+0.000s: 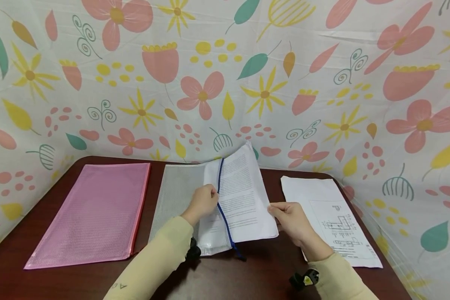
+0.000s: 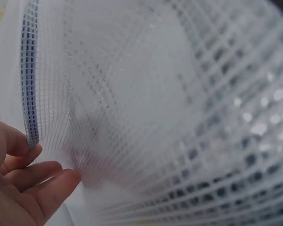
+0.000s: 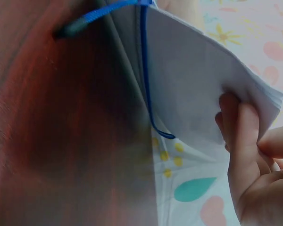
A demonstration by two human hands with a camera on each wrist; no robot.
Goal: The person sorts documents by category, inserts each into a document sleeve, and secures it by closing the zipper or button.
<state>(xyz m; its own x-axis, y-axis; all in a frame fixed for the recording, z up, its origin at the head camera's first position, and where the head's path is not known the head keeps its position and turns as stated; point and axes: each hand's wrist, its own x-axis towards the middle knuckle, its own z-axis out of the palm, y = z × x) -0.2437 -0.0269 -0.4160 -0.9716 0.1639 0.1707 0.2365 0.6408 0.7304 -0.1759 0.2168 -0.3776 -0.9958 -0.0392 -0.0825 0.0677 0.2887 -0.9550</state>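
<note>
Our sleeves (image 1: pixel 153 262) overhang the tabletop (image 1: pixel 228 279); our left hand (image 1: pixel 203 203) pinches the pouch (image 1: pixel 177 187) by its zip (image 1: pixel 225 221), our right hand (image 1: pixel 294 221) the papers (image 1: pixel 243 196) partly inside. Let's hold the pouch wide and the papers square

bare table (image 1: pixel 243 279) at lower centre leaves room to pass between the left sleeve (image 1: pixel 157 256) and right sleeve (image 1: pixel 335 277); left of centre, a narrow gap parts pink pouch (image 1: pixel 91 212) from mesh pouch (image 1: pixel 178 191); patterned cloth (image 1: pixel 264 93) walls off the top.
</note>
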